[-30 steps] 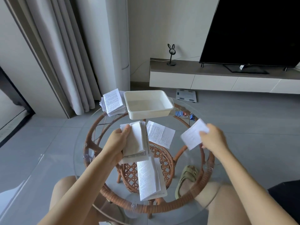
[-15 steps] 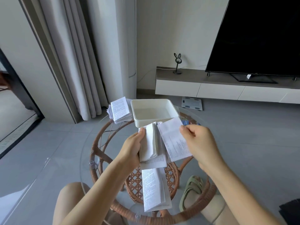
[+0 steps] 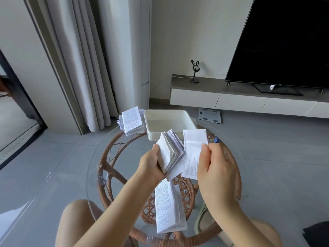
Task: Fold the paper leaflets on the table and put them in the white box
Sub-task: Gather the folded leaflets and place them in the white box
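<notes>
White paper in both hands right now. The left hand [image 3: 151, 164] is clamped round a thick bundle of folded leaflets [image 3: 170, 152], thumb on top, fingers curled under, the leaves fanning open at the far edge. The right hand [image 3: 216, 168] pinches a single leaflet [image 3: 193, 152] btwn thumb and fingers, held upright just beside the bundle, its near edge touching or overlapping it; can't tell which from here. Both sit above the glass table [image 3: 99, 157], w/ the rattan frame showing thru it. The white box [image 3: 167, 122] sits at the far side of the tabletop, open, and as far as I can see empty, just behind the raised papers. Left of the box there's a stack of printed leaflets [image 3: 130, 121], touching or nearly touching its wall. One more long leaflet [image 3: 167, 205] lies flat on the glass near the person's knees, half folded lengthwise. My read: this is the gathering step, the single sheet going onto the bundle, not yet the drop into the box. Next move prob calls for sliding that sheet square against the pack, closing the left grip over it so the fanned leaves don't spring apart, then reaching fwd over the near rim of the box. Plenty left to do, judging by the far stack and the sheet on the glass.
</notes>
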The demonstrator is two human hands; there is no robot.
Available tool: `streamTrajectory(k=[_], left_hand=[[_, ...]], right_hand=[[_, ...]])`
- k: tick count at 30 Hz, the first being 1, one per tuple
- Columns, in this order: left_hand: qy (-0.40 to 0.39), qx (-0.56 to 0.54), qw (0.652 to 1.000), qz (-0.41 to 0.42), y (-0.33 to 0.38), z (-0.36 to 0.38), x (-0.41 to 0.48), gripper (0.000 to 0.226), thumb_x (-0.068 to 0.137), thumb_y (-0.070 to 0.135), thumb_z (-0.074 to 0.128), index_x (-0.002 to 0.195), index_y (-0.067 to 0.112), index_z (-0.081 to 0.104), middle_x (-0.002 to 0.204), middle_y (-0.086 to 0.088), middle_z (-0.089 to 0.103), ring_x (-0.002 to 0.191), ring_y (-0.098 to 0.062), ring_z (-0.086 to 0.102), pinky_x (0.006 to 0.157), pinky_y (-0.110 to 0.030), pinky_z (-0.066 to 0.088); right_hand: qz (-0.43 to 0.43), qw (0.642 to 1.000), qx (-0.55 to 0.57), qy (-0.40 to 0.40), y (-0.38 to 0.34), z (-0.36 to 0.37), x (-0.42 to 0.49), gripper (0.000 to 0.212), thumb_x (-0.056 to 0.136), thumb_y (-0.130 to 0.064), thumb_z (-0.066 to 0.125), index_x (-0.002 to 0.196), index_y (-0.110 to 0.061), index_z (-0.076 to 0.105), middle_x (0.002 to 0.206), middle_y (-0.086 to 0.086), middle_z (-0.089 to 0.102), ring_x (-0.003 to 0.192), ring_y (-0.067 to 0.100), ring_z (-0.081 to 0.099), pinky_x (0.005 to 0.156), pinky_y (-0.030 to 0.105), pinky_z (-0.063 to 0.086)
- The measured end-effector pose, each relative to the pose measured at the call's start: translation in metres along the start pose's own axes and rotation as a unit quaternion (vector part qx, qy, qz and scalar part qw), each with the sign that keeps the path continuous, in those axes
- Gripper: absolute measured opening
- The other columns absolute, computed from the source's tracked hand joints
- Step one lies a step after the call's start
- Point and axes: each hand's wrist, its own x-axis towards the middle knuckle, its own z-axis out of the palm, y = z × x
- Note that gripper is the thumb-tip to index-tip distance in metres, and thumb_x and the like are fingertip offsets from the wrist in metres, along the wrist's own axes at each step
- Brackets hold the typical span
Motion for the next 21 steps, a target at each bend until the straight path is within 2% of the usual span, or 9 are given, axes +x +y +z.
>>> streamTrajectory(k=[1,3,6,10,13,15,18,20,21], left_hand=[[-0.003,-0.005,1.000,-0.001,-0.001,0.001,0.001,0.039,0.104,0.028,0.033,0.127,0.004,0.053,0.114,-0.017,0.064,0.087,-0.029,0.063,0.063,-0.041,0.048],[-0.005,-0.010,1.000,-0.003,-0.003,0.001,0.001,0.042,0.104,0.029,0.033,0.129,0.002,0.052,0.120,-0.018,0.063,0.091,-0.030,0.063,0.066,-0.041,0.049],[-0.010,-0.005,1.000,0.003,-0.004,0.001,0.001,0.043,0.104,0.031,0.033,0.129,0.002,0.052,0.121,-0.018,0.062,0.092,-0.029,0.064,0.066,-0.040,0.050],[-0.020,0.060,0.996,0.056,-0.005,0.002,-0.004,0.036,0.103,0.034,0.037,0.109,0.008,0.060,0.102,-0.011,0.070,0.085,-0.023,0.067,0.065,-0.033,0.052],[-0.036,0.127,0.985,0.115,-0.006,0.001,-0.005,0.038,0.103,0.037,0.036,0.112,0.010,0.061,0.098,-0.009,0.072,0.082,-0.020,0.069,0.061,-0.027,0.054],[-0.053,0.155,0.975,0.147,-0.008,0.000,-0.005,0.040,0.103,0.038,0.034,0.116,0.010,0.060,0.096,-0.009,0.073,0.082,-0.019,0.070,0.062,-0.027,0.054],[-0.081,0.169,0.966,0.180,-0.011,0.001,-0.010,0.037,0.103,0.036,0.033,0.111,0.012,0.061,0.085,-0.003,0.074,0.077,-0.016,0.071,0.063,-0.028,0.055],[-0.088,0.176,0.959,0.204,-0.014,0.003,-0.011,0.035,0.103,0.035,0.033,0.109,0.015,0.061,0.084,0.000,0.074,0.077,-0.014,0.070,0.069,-0.030,0.056],[-0.087,0.178,0.957,0.213,-0.014,0.003,-0.012,0.035,0.103,0.035,0.033,0.108,0.015,0.061,0.085,0.000,0.074,0.079,-0.014,0.070,0.071,-0.030,0.057]], right_hand=[[0.004,1.000,-0.019,-0.010,0.001,0.002,0.000,0.030,0.093,-0.016,0.043,0.067,-0.004,0.051,0.053,-0.014,0.022,0.035,0.004,0.013,0.032,0.008,0.016],[0.016,0.999,-0.038,-0.026,0.004,0.005,0.002,0.027,0.093,-0.013,0.048,0.067,-0.004,0.050,0.051,-0.011,0.025,0.035,0.001,0.016,0.037,0.006,0.003],[0.004,0.999,-0.041,-0.034,0.005,0.007,0.007,0.030,0.093,-0.015,0.043,0.067,-0.004,0.050,0.050,-0.011,0.023,0.037,-0.003,0.007,0.043,0.007,-0.001],[-0.039,0.995,-0.059,-0.066,0.008,0.013,0.017,0.032,0.093,-0.019,0.041,0.067,-0.005,0.052,0.048,-0.011,0.023,0.036,0.004,0.014,0.046,0.008,0.000],[-0.066,0.989,-0.083,-0.100,0.003,0.012,0.024,0.036,0.092,-0.021,0.043,0.060,-0.008,0.054,0.045,-0.010,0.023,0.036,0.010,0.017,0.045,0.010,0.003],[-0.062,0.989,-0.068,-0.114,-0.004,0.010,0.028,0.035,0.090,-0.018,0.049,0.057,-0.011,0.054,0.047,-0.013,0.019,0.038,0.007,0.013,0.046,0.011,0.002],[-0.013,0.988,-0.039,-0.151,-0.006,0.015,0.027,0.026,0.085,-0.007,0.055,0.060,-0.011,0.053,0.048,-0.019,0.008,0.036,-0.001,0.007,0.045,0.009,0.002],[0.006,0.981,-0.048,-0.188,-0.003,0.020,0.023,0.017,0.086,-0.003,0.056,0.070,-0.007,0.057,0.047,-0.019,0.023,0.038,-0.005,0.011,0.044,0.008,0.005],[0.006,0.974,-0.057,-0.218,-0.001,0.021,0.022,0.009,0.089,-0.005,0.055,0.081,-0.006,0.059,0.048,-0.011,0.039,0.040,-0.005,0.016,0.044,0.009,0.008]])
